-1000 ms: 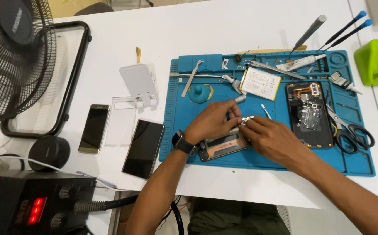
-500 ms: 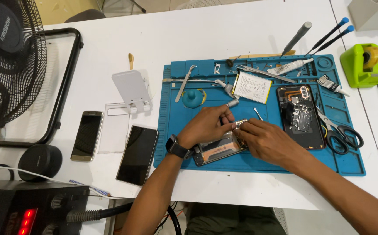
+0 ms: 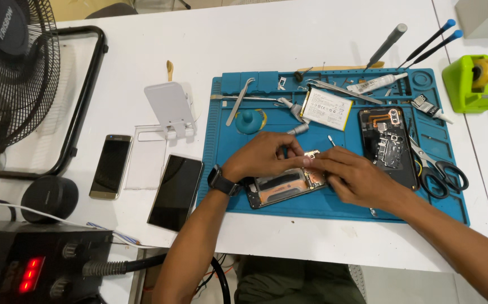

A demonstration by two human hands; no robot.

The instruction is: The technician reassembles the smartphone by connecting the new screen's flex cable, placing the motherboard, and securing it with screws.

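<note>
Phone frame [image 3: 282, 187] lying left-right, right end tilted up, left hand [image 3: 263, 155] and right hand [image 3: 352, 177] pinching its top edge

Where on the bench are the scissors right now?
In the head view, the scissors lie on the right side of the blue work mat, beside the opened black phone, to the right of the right hand.

A brightly lit white table [image 3: 289, 39] bears a black fan [image 3: 7, 73] at its left edge.
</note>
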